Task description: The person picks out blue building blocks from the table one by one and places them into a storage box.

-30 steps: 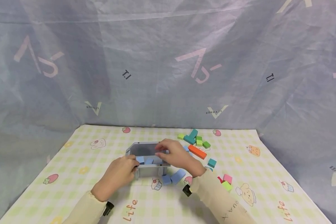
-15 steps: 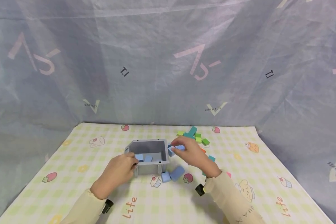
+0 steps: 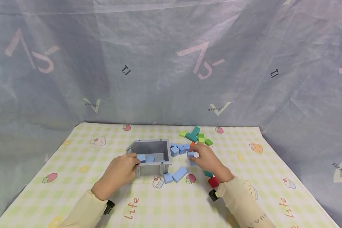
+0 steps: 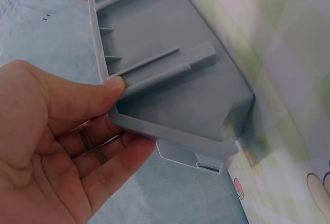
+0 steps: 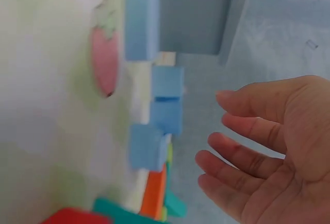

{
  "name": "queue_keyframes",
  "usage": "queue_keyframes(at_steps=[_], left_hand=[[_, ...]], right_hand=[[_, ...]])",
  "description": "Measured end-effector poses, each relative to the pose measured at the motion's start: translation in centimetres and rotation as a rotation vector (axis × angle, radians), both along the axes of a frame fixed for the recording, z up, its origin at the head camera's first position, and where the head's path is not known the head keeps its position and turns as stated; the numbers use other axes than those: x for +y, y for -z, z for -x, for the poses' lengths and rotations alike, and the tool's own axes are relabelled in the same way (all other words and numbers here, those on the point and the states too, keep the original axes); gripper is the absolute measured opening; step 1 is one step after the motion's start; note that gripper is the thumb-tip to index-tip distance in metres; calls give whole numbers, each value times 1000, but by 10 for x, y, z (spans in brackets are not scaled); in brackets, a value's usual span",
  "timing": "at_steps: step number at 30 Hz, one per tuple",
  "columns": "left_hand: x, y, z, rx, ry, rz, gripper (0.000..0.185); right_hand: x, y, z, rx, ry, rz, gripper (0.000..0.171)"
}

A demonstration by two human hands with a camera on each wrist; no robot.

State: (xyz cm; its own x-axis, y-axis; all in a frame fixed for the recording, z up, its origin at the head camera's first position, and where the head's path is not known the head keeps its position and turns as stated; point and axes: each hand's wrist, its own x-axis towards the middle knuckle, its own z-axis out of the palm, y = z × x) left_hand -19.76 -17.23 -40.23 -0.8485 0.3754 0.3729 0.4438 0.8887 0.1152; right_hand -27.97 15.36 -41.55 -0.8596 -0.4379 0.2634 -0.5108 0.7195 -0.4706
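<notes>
A grey plastic bin [image 3: 152,170] stands left of the table's middle, with light blue blocks [image 3: 141,158] inside. My left hand [image 3: 122,171] grips the bin's front left rim; in the left wrist view the thumb lies on the grey wall [image 4: 154,44] and the fingers curl under the lip. To the right of the bin, my right hand [image 3: 208,160] hovers beside a blue block [image 3: 190,154]. In the right wrist view the right hand [image 5: 278,147] has loosely bent, spread fingers with nothing between them, apart from the blue blocks [image 5: 147,147].
More blue blocks [image 3: 175,151] cluster right of the bin, and a long blue block [image 3: 180,174] lies in front. Behind are teal blocks [image 3: 192,137] and green blocks [image 3: 201,139]. A red block [image 3: 213,182] sits by the right wrist. A grey curtain [image 3: 159,63] hangs behind the table.
My right hand has moved from over the bin to the right, past the blue cluster, which now shows. The left hand has kept its grip on the rim.
</notes>
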Motion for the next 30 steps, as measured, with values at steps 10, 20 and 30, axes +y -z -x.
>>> queue_keyframes(at_steps=[10,20,30], left_hand=[[-1,1,1,0,0,-5,10],[0,1,2,7,5,-6,10],[1,0,0,-9,1,-13,10]], right_hand=[[7,17,4,-93,46,-29,19],[2,29,1,-82,32,-64,24],[-2,31,-1,-37,-4,-76,18]])
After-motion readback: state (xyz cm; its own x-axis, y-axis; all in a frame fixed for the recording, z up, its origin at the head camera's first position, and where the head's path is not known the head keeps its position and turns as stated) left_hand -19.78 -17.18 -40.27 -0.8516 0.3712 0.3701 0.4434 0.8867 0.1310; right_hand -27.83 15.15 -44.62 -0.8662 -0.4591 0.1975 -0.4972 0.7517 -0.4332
